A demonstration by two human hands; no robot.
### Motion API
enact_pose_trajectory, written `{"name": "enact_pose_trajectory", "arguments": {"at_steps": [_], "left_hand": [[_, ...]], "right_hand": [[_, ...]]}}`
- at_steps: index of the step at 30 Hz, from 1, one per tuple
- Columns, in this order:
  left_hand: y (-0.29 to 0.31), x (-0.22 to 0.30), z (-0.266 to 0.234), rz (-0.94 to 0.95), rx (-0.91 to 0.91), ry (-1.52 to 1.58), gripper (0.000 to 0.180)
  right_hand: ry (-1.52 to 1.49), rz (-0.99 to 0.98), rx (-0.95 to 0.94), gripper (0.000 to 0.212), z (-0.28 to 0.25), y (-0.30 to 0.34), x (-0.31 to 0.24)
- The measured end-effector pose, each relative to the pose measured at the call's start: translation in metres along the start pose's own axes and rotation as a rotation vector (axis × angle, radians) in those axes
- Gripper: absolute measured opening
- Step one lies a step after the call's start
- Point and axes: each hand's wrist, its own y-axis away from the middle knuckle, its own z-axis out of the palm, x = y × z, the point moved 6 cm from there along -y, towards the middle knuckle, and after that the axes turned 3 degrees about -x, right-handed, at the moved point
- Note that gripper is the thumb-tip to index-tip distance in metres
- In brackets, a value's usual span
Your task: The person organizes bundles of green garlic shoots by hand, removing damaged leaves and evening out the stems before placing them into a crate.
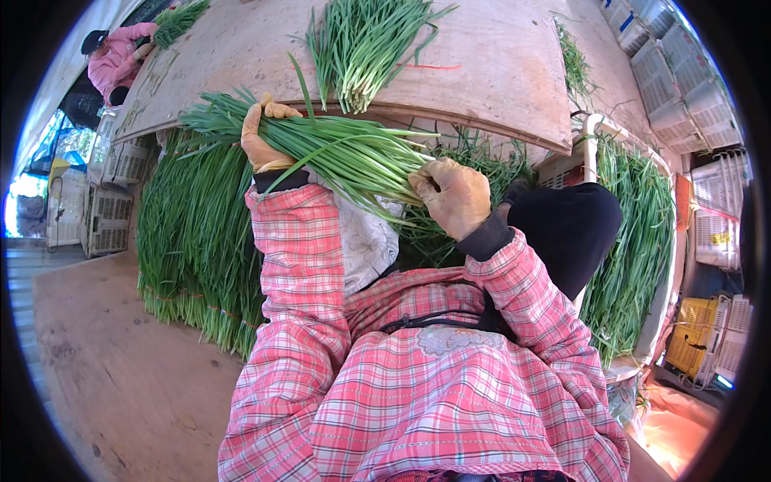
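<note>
A loose bunch of garlic chives [345,151] lies across in front of me, leaf tips to the left and pale stem ends to the right. My left hand [263,136], in a tan glove, is wrapped round its leafy part from below, the fingers showing above. At the stem ends my right hand [454,197], gloved alike, is closed, with thumb and forefinger pinching some stalks at the edge. One long leaf sticks up out of the bunch near my left hand. What lies inside the right palm is hidden.
Beyond my hands, a wooden board [498,88] carries another chive bunch [365,48]. Tied bunches [197,233] stand packed at my left. A white-framed crate [630,241] of chives is at my right. Plastic crates [671,80] line the far right. A person in pink [119,60] works far left.
</note>
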Motion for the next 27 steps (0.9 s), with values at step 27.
{"name": "enact_pose_trajectory", "arguments": {"at_steps": [27], "left_hand": [[0.019,0.014,0.010,-0.051,-0.115,0.177,0.016]], "right_hand": [[-0.048,-0.174,0.042,0.045,-0.034,0.012,-0.006]]}}
